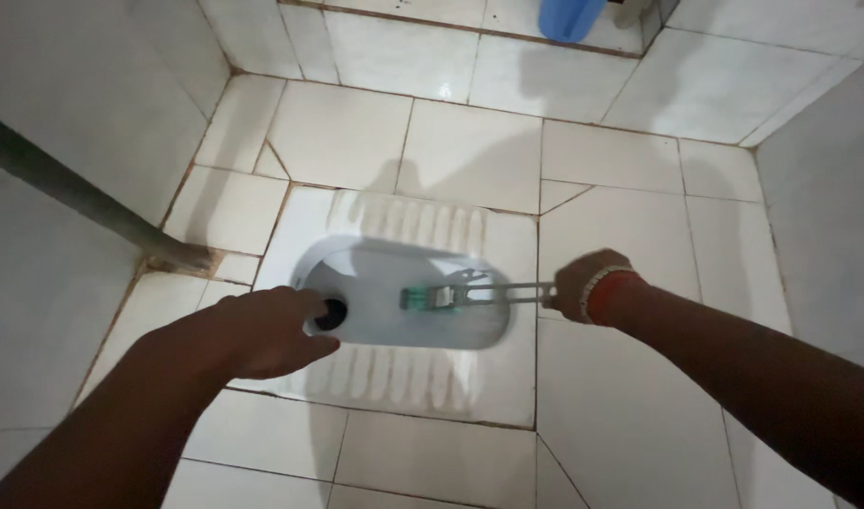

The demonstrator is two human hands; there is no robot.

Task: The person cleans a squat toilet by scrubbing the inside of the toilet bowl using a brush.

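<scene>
A white squat toilet pan [399,372] is set into the tiled floor below me, with ribbed footrests on both long sides and a dark drain hole [331,314] at its left end. My right hand [583,286], with a red and white band at the wrist, grips the grey handle of a toilet brush [451,297]. The brush's green head rests inside the bowl near the middle. My left hand [262,330] hovers over the left end of the pan beside the drain hole, fingers curled loosely, holding nothing.
White floor tiles [470,155] with dark grout surround the pan. A grey pipe [74,193] slants down the left wall to the floor. A blue container [570,19] stands at the far wall. Tiled walls close in on left and right.
</scene>
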